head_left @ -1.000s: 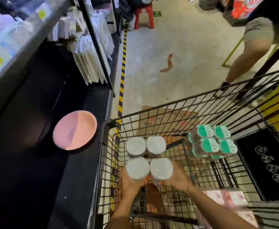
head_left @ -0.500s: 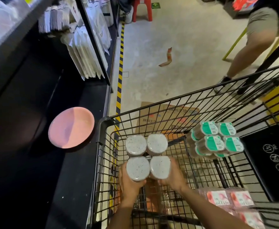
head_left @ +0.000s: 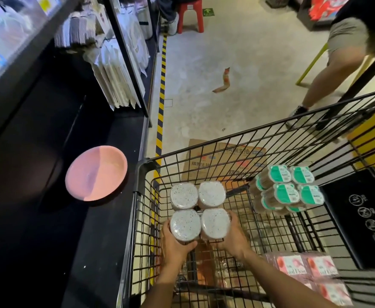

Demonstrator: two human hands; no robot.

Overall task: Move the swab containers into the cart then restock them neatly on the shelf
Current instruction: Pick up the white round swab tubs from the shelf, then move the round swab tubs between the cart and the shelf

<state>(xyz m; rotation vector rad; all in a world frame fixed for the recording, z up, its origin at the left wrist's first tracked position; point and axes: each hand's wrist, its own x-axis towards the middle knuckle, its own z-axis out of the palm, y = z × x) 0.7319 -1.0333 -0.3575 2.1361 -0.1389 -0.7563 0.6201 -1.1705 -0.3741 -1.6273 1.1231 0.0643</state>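
Gripping four-pack of swab containers [head_left: 198, 211] from both sides inside cart [head_left: 271, 141], left hand [head_left: 174, 245] curled at 7 o'clock, right hand [head_left: 234, 237] at 5 | green-lidded pack [head_left: 286, 191] lying at 3 o'clock | pink plate [head_left: 96, 173] on shelf [head_left: 48, 218] at 9 o'clock

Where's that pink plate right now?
In the head view, the pink plate lies on the dark lower shelf at the left, just beside the wire cart's front left corner and below the hanging white packets.
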